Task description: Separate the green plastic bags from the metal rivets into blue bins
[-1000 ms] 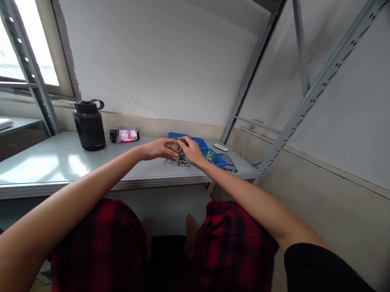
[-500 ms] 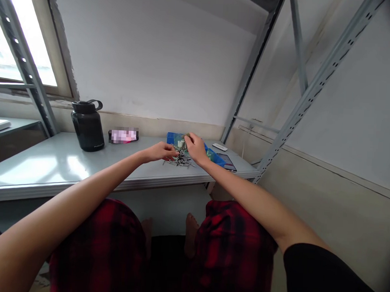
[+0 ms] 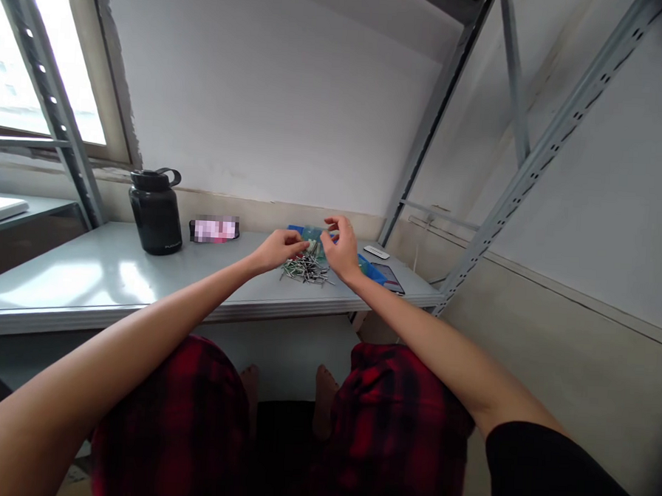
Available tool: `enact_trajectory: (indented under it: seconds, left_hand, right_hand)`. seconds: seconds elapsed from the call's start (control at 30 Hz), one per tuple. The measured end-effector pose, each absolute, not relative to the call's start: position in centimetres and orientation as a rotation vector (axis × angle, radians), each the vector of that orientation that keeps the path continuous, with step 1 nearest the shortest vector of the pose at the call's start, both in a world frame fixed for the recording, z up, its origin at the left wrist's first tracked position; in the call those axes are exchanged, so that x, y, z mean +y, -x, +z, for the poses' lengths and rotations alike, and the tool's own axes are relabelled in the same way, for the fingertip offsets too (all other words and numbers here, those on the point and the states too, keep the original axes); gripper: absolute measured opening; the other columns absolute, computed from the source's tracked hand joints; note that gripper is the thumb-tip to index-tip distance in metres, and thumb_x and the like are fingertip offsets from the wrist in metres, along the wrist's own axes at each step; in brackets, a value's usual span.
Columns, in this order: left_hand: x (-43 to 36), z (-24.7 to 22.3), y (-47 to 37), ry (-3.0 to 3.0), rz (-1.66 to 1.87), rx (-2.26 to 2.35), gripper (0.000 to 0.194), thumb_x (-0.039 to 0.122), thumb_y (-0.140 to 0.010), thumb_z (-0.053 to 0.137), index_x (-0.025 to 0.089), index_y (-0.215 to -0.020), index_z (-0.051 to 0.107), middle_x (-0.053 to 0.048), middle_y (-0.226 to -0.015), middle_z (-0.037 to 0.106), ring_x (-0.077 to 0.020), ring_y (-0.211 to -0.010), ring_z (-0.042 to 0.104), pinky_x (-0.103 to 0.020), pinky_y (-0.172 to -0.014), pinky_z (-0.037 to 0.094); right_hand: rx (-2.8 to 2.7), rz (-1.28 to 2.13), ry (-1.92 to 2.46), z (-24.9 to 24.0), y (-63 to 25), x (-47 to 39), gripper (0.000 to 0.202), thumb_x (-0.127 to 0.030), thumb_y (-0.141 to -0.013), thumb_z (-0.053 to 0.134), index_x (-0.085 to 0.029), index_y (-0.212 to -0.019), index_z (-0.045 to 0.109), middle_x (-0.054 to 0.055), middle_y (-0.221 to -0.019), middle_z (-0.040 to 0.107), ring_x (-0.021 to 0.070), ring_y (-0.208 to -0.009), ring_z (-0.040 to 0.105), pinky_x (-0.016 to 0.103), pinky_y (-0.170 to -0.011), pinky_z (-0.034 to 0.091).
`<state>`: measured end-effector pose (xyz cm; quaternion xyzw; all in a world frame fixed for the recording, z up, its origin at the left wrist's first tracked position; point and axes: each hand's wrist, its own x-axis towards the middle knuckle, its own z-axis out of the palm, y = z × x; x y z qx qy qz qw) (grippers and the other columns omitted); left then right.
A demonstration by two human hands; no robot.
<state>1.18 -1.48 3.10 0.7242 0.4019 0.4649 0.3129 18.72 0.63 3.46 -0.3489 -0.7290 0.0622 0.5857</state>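
Observation:
A loose pile of thin silver metal pins (image 3: 306,270), possibly rivets, lies on the grey shelf top (image 3: 251,292). Behind it is a translucent greenish piece of plastic (image 3: 313,233) that looks like a bag, with some pale pins at its lower edge. My left hand (image 3: 275,251) reaches in from the left, its fingers pinched together at those pins; what they grip is too small to make out. To the right of the plastic, my right hand (image 3: 342,250) is raised with thumb and fingers apart, holding nothing visible. A blue tray (image 3: 375,273) is partly hidden behind my right hand.
A black bottle (image 3: 156,216) with a loop lid stands at the left, near a blurred pinkish item (image 3: 214,230). On the right lie a phone-like dark flat device (image 3: 390,278) and a small white object (image 3: 376,252). Metal uproots of shelving (image 3: 552,152) frame the right side.
My right hand has let go of the greenish plastic and spread its fingers. My left hand has moved up and slightly right, towards the plastic. More of the pin pile shows.

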Motion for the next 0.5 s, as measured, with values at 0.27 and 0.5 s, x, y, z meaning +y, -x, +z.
enact_trajectory:
  seconds: [0.27, 0.5]
  left_hand:
    - [-1.4, 2.7, -1.6, -2.159, 1.444, 1.214, 0.021, 0.034, -0.085, 0.059, 0.018, -0.073, 0.063, -0.003, -0.076, 0.066, -0.0173, -0.074, 0.060, -0.030, -0.075, 0.051]
    - [-1.0, 2.1, -1.8, -2.336, 1.366, 1.095, 0.023, 0.036, -0.089, 0.056, 0.019, -0.094, 0.070, -0.010, -0.113, 0.063, -0.0224, -0.104, 0.061, -0.034, -0.091, 0.051]
  right_hand:
    - [-1.858, 0.379, 0.920, 4.2, -18.6, 0.5, 0.026, -0.044, -0.085, 0.062, -0.022, -0.099, 0.061, 0.005, -0.085, 0.068, 0.0213, -0.081, 0.063, 0.040, -0.079, 0.051]
    - [-1.778, 0.675, 0.943, 2.6, -18.0, 1.1, 0.035, -0.050, -0.086, 0.060, -0.020, -0.104, 0.061, 0.008, -0.094, 0.069, 0.0196, -0.078, 0.065, 0.035, -0.066, 0.056]
